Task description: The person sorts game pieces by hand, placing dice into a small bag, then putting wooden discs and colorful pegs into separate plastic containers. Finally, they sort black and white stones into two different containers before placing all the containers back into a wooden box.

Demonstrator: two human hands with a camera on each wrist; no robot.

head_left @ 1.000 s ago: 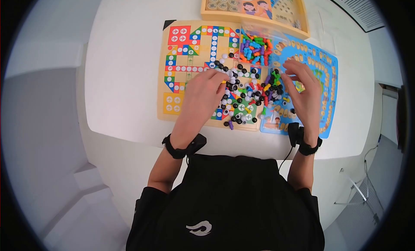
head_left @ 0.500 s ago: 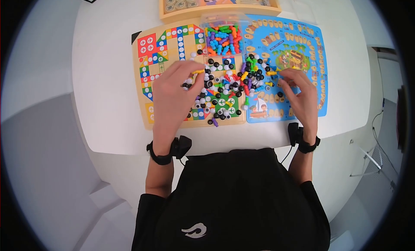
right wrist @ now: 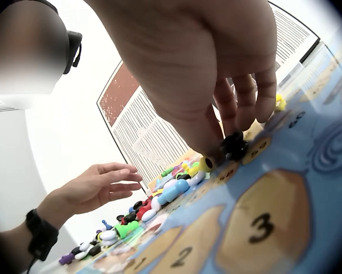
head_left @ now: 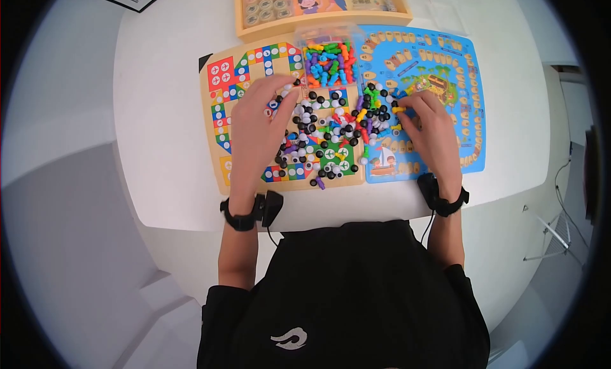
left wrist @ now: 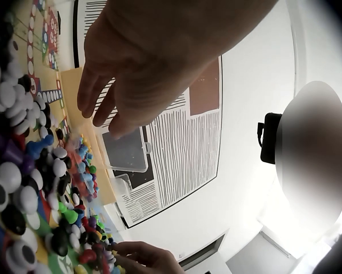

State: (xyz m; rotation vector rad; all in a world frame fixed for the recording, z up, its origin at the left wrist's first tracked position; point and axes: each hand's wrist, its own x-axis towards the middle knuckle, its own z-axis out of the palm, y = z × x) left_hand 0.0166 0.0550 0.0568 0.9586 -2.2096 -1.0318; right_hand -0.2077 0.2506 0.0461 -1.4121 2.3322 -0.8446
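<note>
Many small game pieces lie in a messy heap over two flat boards on the white tabletop [head_left: 172, 203]. Nearest the person, a purple pawn [head_left: 320, 182] sits by the front edge of the tan board [head_left: 356, 172]. Behind it are lots of shiny, round black and white pieces [head_left: 305, 118], and some white ones have dark rings. Red, green, blue and yellow pawns are mixed in. The heap spreads across onto the blue board [head_left: 461, 124], which has a boat and a path of numbers. A yellow pawn [head_left: 398, 109] is at the heap's right side. Farther back, a clear box [head_left: 328, 87] is full of bright pawns. Past it is a wooden tray [head_left: 273, 30] with round discs.

The left hand [head_left: 258, 130] is open above the tan board, thumb and fingers apart, palm tipped down. The right hand [head_left: 436, 137] reaches low over the blue board, fingers bent down. Its fingertips are at the yellow pawn and a black piece [right wrist: 235, 146]; I cannot tell if they grip either one.
</note>
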